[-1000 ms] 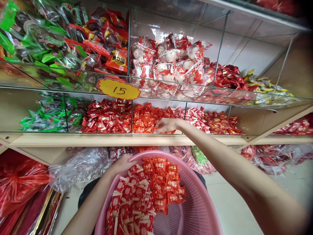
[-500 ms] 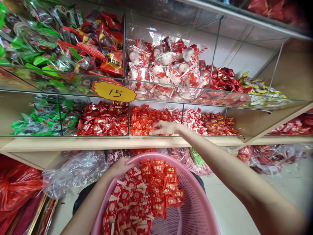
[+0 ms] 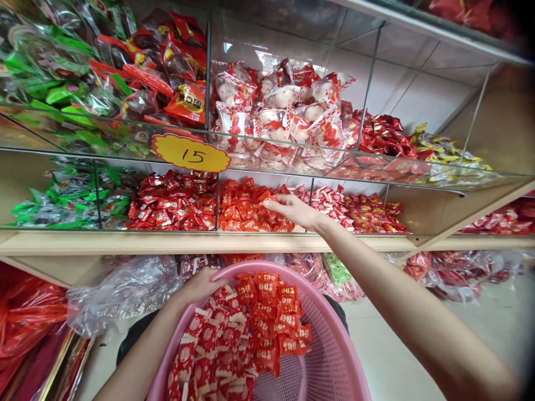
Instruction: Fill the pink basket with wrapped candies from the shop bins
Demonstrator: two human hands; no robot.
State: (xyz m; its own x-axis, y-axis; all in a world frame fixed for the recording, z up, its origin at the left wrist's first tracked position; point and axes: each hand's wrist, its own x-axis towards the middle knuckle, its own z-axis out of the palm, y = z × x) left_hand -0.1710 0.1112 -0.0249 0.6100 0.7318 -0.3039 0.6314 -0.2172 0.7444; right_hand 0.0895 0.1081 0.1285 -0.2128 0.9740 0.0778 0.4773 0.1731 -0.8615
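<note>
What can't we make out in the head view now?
Head view:
- Basket: near side cut off by bottom edge.
- Candy in right hand: count hidden by the hand.
- Loose candies in basket: lower ones covered by upper.
- Red items, top right: cut off by top edge.

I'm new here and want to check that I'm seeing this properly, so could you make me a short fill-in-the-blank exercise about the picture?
1. The left hand grips the basket, whose colour is ____.
2. The yellow tag bears the number ____.
3. In the basket, as pictured, the red-and-white packets lie to the ____ of the orange packets.

Missing words: pink; 15; left.
</note>
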